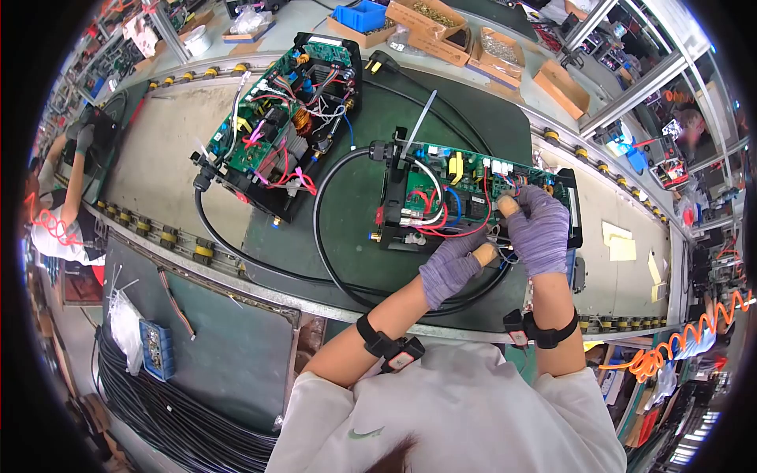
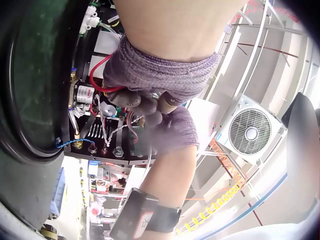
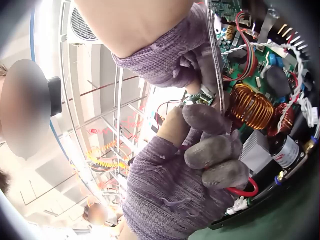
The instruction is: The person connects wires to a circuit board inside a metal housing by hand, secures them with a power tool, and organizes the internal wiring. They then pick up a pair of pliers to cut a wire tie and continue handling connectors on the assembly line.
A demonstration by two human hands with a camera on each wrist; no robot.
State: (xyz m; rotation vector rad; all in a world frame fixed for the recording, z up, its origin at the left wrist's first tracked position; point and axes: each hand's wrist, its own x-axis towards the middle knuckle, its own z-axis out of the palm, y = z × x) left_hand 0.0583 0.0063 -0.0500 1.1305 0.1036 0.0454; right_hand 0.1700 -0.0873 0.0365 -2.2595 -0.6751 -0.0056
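Note:
Both hands wear purple knit gloves with grey fingertips and bare thumbs; they meet over the right end of an open electronics chassis (image 1: 441,193). My left hand (image 1: 457,264), fingers curled and thumb against the forefinger, holds the lower edge of a small circuit board (image 3: 204,95) with thin wires. My right hand (image 1: 538,229) pinches that small board from the other side; its fingertips are partly hidden. A red wire (image 3: 252,187) loops beside the left fingers. Close by in the chassis are a copper coil (image 3: 252,107), a finned heat sink (image 3: 257,150) and a capacitor (image 3: 287,152).
A second open chassis (image 1: 296,118) stands to the left on the green mat (image 1: 363,264). Thick black cable (image 1: 317,213) loops between them. Cardboard boxes (image 1: 430,27) of small parts line the back. At lower left lie a blue bin (image 1: 156,351) and coiled cable (image 1: 181,414).

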